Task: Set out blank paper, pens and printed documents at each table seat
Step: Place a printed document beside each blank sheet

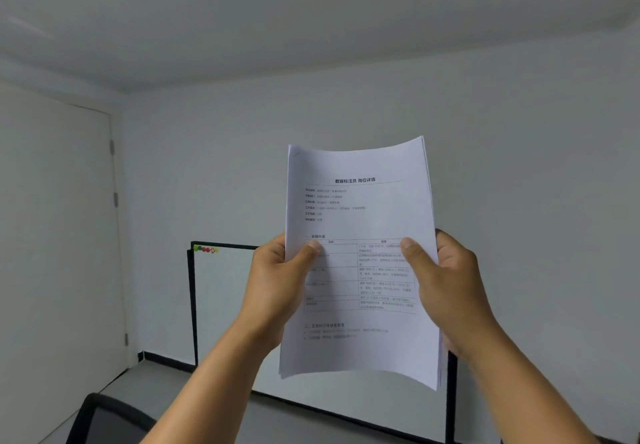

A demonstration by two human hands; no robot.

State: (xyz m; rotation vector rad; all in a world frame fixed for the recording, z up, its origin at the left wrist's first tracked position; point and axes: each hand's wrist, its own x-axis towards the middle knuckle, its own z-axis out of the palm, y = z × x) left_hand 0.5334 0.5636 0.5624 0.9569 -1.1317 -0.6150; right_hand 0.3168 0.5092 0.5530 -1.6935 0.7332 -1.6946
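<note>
A thin stack of printed documents is held upright in front of me, raised toward the wall. Its top sheet shows a bold heading, several lines of text and a table. My left hand grips the stack's left edge, thumb across the front. My right hand grips the right edge in the same way, thumb on the printed table. The sheets bow slightly and their lower edges fan apart. No table, pens or blank paper are in view.
A black-framed whiteboard with coloured magnets leans against the wall behind the papers. A closed door is at the left. The back of a black chair shows at the bottom left.
</note>
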